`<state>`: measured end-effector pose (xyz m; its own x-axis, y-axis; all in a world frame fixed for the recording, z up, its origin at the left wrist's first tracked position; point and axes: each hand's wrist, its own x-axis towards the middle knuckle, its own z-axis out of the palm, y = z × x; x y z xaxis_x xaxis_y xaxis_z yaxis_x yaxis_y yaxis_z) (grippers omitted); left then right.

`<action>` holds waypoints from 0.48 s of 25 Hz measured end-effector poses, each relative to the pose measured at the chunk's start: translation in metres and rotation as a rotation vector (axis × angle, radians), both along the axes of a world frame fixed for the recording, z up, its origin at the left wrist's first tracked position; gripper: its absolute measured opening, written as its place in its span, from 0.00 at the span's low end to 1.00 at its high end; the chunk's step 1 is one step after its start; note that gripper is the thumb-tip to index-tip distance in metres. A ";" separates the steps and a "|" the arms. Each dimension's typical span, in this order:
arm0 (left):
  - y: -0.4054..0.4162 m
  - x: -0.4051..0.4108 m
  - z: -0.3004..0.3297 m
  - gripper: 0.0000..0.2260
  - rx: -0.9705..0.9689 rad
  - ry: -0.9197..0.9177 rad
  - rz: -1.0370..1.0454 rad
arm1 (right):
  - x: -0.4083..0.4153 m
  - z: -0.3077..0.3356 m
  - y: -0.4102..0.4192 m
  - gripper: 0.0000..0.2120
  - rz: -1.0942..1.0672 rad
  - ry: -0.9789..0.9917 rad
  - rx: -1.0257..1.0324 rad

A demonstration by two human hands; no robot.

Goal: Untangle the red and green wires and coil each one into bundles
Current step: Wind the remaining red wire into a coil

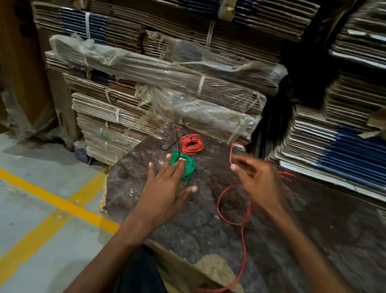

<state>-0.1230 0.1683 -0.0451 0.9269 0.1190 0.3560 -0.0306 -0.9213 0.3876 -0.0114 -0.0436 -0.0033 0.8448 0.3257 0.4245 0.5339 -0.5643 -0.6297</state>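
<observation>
The worktop (204, 222) is a dark brown, mottled board with worn, chipped edges where pale material shows. On it, near the far edge, lies a red wire coil (192, 144), and just beside it, nearer to the person, a green wire coil (186, 166). A thin black strand (177, 142) lies across both coils. A loose red wire (233, 208) makes a wide loop on the board and runs over the near edge.
</observation>
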 end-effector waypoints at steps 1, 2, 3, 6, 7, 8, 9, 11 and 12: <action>-0.012 -0.005 -0.001 0.39 -0.006 0.004 -0.020 | -0.010 0.003 -0.017 0.13 -0.025 -0.054 0.021; -0.024 -0.009 -0.004 0.40 -0.008 0.016 -0.040 | -0.021 0.004 -0.034 0.10 -0.052 -0.124 0.025; -0.034 -0.013 -0.007 0.40 -0.004 0.033 -0.059 | -0.034 0.003 -0.048 0.08 -0.080 -0.184 0.018; -0.060 -0.027 -0.013 0.39 0.025 0.085 -0.102 | -0.073 -0.007 -0.079 0.04 -0.167 -0.165 -0.042; -0.067 -0.033 -0.013 0.38 0.027 0.106 -0.103 | -0.085 -0.012 -0.083 0.07 -0.202 -0.072 -0.108; -0.073 -0.038 -0.012 0.35 0.029 0.121 -0.101 | -0.095 -0.019 -0.082 0.11 -0.232 0.025 -0.197; -0.080 -0.045 -0.009 0.33 0.034 0.128 -0.102 | -0.105 -0.026 -0.081 0.14 -0.251 0.097 -0.294; -0.090 -0.058 -0.003 0.31 0.038 0.123 -0.110 | -0.116 -0.035 -0.075 0.13 -0.267 0.127 -0.441; -0.092 -0.066 -0.001 0.31 0.040 0.111 -0.112 | -0.119 -0.037 -0.073 0.11 -0.273 0.112 -0.491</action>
